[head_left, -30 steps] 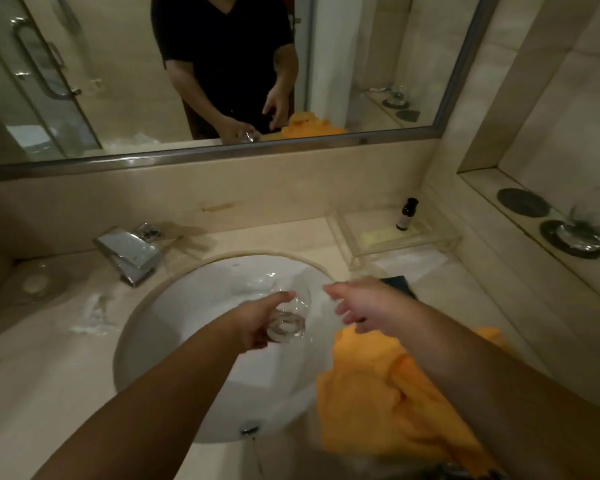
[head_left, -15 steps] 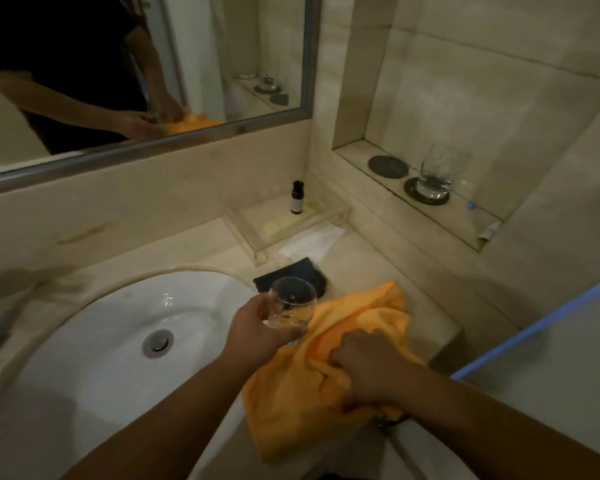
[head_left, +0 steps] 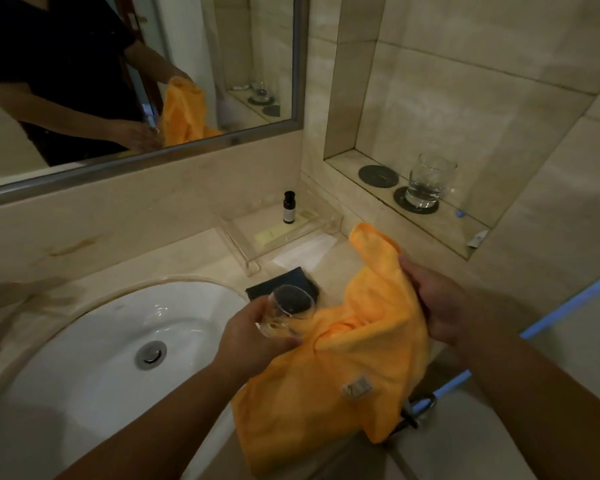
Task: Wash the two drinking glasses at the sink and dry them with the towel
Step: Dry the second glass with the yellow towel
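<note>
Left hand (head_left: 253, 337) has its fingers curled round a drinking glass (head_left: 288, 315), held tilted with its mouth up and away from the person, just past the right rim of the sink. Right hand (head_left: 440, 306) is closed on a bunched fold of the orange towel (head_left: 343, 375). The towel hangs from that grip across to the glass, touches its lower side, and drapes down over the front edge of the counter (head_left: 187, 258).

Along the back wall the mirror (head_left: 250, 46) reflects a person's arms and the towel. Below it the white sink (head_left: 84, 341) is set into the counter. A tiled niche (head_left: 461, 220) opens in the right wall.

A clear tray (head_left: 312, 225) sits on the counter at the back, near the corner. The second glass (head_left: 428, 181) stands upright in the niche on a dark round coaster (head_left: 400, 200), and another coaster (head_left: 378, 174) lies bare just beside it. A dark square pad (head_left: 278, 280) lies on the counter behind the held glass, partly hidden by it.

A small dark bottle (head_left: 289, 212) stands upright in the tray. The round metal drain (head_left: 150, 353) sits at the bottom of the sink. A small grey label (head_left: 356, 389) shows on the hanging part of the towel.
</note>
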The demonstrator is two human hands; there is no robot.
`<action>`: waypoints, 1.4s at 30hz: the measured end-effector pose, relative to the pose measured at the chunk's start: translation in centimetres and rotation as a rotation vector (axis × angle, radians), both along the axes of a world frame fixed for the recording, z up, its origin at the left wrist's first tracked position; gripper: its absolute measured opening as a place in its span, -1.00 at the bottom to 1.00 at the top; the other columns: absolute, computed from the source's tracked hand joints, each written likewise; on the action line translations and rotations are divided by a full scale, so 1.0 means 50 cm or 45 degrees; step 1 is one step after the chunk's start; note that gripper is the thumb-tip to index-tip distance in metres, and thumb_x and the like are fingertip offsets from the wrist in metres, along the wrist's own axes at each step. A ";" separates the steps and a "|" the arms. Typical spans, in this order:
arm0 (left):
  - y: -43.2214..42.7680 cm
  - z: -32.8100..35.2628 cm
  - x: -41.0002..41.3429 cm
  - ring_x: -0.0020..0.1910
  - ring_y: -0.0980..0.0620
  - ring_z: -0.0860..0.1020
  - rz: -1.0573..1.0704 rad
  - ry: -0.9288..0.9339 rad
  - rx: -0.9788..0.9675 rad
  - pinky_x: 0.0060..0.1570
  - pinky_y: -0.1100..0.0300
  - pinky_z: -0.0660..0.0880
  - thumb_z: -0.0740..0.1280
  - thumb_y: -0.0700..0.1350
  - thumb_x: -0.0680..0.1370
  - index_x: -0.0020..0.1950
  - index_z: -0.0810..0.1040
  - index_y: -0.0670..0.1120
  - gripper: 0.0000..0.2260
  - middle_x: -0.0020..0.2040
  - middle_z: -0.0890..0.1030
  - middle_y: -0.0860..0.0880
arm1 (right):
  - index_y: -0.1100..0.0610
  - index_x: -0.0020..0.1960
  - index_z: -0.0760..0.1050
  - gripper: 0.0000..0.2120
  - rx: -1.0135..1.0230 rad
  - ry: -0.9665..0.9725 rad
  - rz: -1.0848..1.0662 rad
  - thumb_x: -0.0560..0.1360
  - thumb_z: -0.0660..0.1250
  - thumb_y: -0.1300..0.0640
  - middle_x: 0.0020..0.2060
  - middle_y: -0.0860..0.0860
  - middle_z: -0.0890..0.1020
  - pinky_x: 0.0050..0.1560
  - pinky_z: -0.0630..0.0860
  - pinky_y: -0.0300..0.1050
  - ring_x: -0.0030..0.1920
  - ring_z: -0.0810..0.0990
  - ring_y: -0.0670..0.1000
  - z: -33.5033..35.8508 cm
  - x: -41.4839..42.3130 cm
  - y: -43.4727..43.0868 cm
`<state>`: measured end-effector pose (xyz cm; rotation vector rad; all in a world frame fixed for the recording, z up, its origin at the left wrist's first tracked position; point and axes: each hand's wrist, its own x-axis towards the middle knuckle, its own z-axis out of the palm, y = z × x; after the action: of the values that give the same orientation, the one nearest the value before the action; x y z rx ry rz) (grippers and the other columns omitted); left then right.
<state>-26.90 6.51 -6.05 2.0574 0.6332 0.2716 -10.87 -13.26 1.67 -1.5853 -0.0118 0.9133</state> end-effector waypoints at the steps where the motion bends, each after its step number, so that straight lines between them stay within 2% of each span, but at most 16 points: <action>1: -0.011 0.003 0.006 0.03 0.15 0.52 -0.048 -0.011 0.014 -0.02 0.30 0.43 0.57 0.07 0.23 0.18 0.48 0.11 -0.43 0.00 0.56 0.19 | 0.05 0.33 0.39 -0.45 0.012 0.028 0.077 0.51 0.08 -0.27 0.21 0.12 0.55 0.28 0.40 0.14 0.20 0.52 0.16 0.000 0.000 0.000; 4: -0.046 0.017 0.026 0.10 0.17 0.48 -0.146 -0.054 0.088 0.13 0.21 0.45 0.56 0.08 0.25 0.24 0.42 0.15 -0.39 0.07 0.50 0.22 | 0.02 0.23 0.50 -0.41 -0.114 -0.076 0.251 0.46 0.08 -0.37 0.14 0.10 0.61 0.26 0.42 0.16 0.17 0.55 0.12 -0.014 -0.024 0.016; 7: -0.065 0.018 0.040 0.14 0.09 0.49 -0.225 -0.189 0.294 0.16 0.05 0.47 0.48 0.23 0.23 0.27 0.43 0.13 -0.35 0.13 0.54 0.15 | 0.07 0.09 0.55 -0.43 -0.405 -0.367 0.347 0.28 0.31 -0.33 0.08 0.09 0.62 0.20 0.47 0.13 0.08 0.57 0.09 -0.021 -0.052 0.033; 12: -0.065 0.008 0.045 0.07 0.04 0.52 -0.198 -0.269 0.480 0.09 -0.01 0.49 0.40 0.31 0.19 0.28 0.46 0.00 -0.27 0.12 0.58 0.05 | 0.09 0.34 0.31 -0.24 -0.573 -0.399 0.272 0.25 0.53 -0.07 0.21 0.07 0.49 0.23 0.43 0.18 0.22 0.47 0.17 -0.022 -0.045 0.037; 16: -0.072 0.019 0.061 0.03 0.01 0.56 -0.279 -0.525 0.729 0.05 -0.06 0.50 0.45 0.26 0.28 0.23 0.49 -0.08 -0.35 0.05 0.62 -0.02 | 0.14 0.19 0.51 -0.43 -0.517 -0.303 0.414 0.22 0.53 0.00 0.07 0.11 0.61 0.18 0.49 0.18 0.10 0.56 0.16 -0.024 -0.041 0.043; 18: -0.083 0.032 0.069 0.06 0.05 0.51 -0.334 -0.583 0.806 0.15 0.05 0.41 0.41 0.26 0.32 0.21 0.51 -0.12 -0.38 0.04 0.63 -0.04 | 0.15 0.07 0.58 -0.55 -0.457 -0.289 0.376 0.21 0.53 0.08 -0.03 0.16 0.66 0.08 0.56 0.12 -0.01 0.62 0.17 -0.028 -0.038 0.059; 21: -0.088 0.059 0.075 0.12 0.03 0.46 -0.420 -0.410 0.840 0.19 0.19 0.19 0.38 0.29 0.29 0.26 0.48 -0.11 -0.32 0.10 0.61 -0.05 | 0.20 -0.02 0.60 -0.75 -0.394 -0.261 0.310 0.33 0.48 0.16 -0.15 0.17 0.67 -0.19 0.59 -0.05 -0.13 0.65 0.14 -0.046 -0.031 0.080; 24: -0.095 0.080 0.078 0.40 0.01 0.29 -0.412 -0.004 0.825 0.45 0.00 0.01 0.38 0.28 0.36 0.47 0.22 0.03 -0.24 0.39 0.39 0.04 | 0.20 -0.01 0.59 -0.75 -0.416 -0.210 0.217 0.34 0.48 0.18 -0.17 0.17 0.67 -0.13 0.61 0.03 -0.13 0.64 0.16 -0.069 -0.027 0.087; 27: -0.102 0.083 0.068 0.47 0.06 0.12 -0.159 0.067 0.616 0.48 0.01 0.02 0.41 0.23 0.36 0.52 0.06 0.04 -0.15 0.47 0.21 0.08 | 0.27 0.00 0.59 -0.77 -0.315 -0.085 0.000 0.35 0.46 0.24 -0.19 0.19 0.65 -0.18 0.61 0.01 -0.19 0.63 0.15 -0.072 -0.012 0.090; 28: -0.108 0.083 0.054 0.43 0.07 0.19 0.000 -0.011 0.492 0.44 0.10 0.13 0.43 0.18 0.37 0.49 0.14 0.04 -0.20 0.41 0.27 0.10 | 0.30 0.00 0.58 -0.76 -0.268 -0.011 -0.070 0.37 0.45 0.25 -0.21 0.20 0.64 -0.25 0.59 -0.04 -0.22 0.62 0.15 -0.063 -0.005 0.089; 30: -0.128 0.076 0.025 0.14 0.16 0.41 0.184 -0.199 0.241 0.16 0.25 0.38 0.44 0.05 0.41 0.24 0.42 0.08 -0.57 0.13 0.44 0.18 | 0.28 0.04 0.55 -0.72 -0.167 0.133 -0.194 0.36 0.46 0.22 -0.23 0.21 0.62 -0.31 0.56 -0.06 -0.24 0.60 0.15 -0.038 0.014 0.088; 32: -0.168 0.066 0.010 -0.16 0.21 0.48 0.026 -0.126 -0.076 -0.09 0.17 0.51 0.41 -0.05 0.45 -0.11 0.48 0.13 -0.86 -0.17 0.52 0.19 | 0.25 -0.05 0.56 -0.78 -0.048 0.180 -0.248 0.35 0.46 0.18 -0.31 0.19 0.64 -0.30 0.55 -0.03 -0.26 0.61 0.14 -0.002 0.029 0.093; 34: -0.215 0.057 0.009 -0.35 0.24 0.48 -0.302 -0.022 -0.417 -0.15 0.12 0.53 0.42 -0.10 0.43 -0.21 0.54 0.10 -0.88 -0.36 0.56 0.17 | 0.23 -0.11 0.54 -0.82 0.054 0.135 -0.252 0.36 0.44 0.15 -0.35 0.17 0.65 -0.33 0.55 -0.04 -0.31 0.62 0.12 0.044 0.033 0.103; 36: -0.245 0.062 0.024 -0.42 0.26 0.48 -0.560 0.103 -0.657 -0.28 0.28 0.47 0.43 -0.12 0.40 0.00 0.62 -0.04 -0.82 -0.36 0.57 0.15 | 0.21 0.02 0.55 -0.67 0.124 0.101 -0.242 0.31 0.49 0.12 -0.14 0.22 0.65 -0.17 0.58 0.05 -0.17 0.61 0.17 0.087 0.028 0.112; 39: -0.269 0.083 0.048 -0.35 0.23 0.55 -0.745 0.366 -1.047 -0.38 0.40 0.45 0.33 -0.12 0.54 0.46 0.25 0.00 -0.48 -0.08 0.59 0.01 | 0.20 0.00 0.57 -0.71 0.180 0.106 -0.319 0.31 0.50 0.15 -0.09 0.21 0.65 0.00 0.57 0.13 -0.08 0.62 0.19 0.124 0.012 0.124; 42: -0.292 0.077 0.060 -0.24 0.08 0.52 -0.477 0.393 -1.237 -0.33 0.28 0.42 0.15 -0.03 0.62 0.49 0.04 0.10 -0.52 -0.07 0.51 0.00 | 0.21 -0.03 0.60 -0.76 0.202 0.104 -0.405 0.33 0.49 0.19 -0.16 0.20 0.67 -0.05 0.59 0.13 -0.13 0.64 0.20 0.131 0.002 0.117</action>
<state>-23.92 -8.11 -2.20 1.2243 0.4145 -0.5009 -10.76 -7.43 8.25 -1.3541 0.2147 0.7086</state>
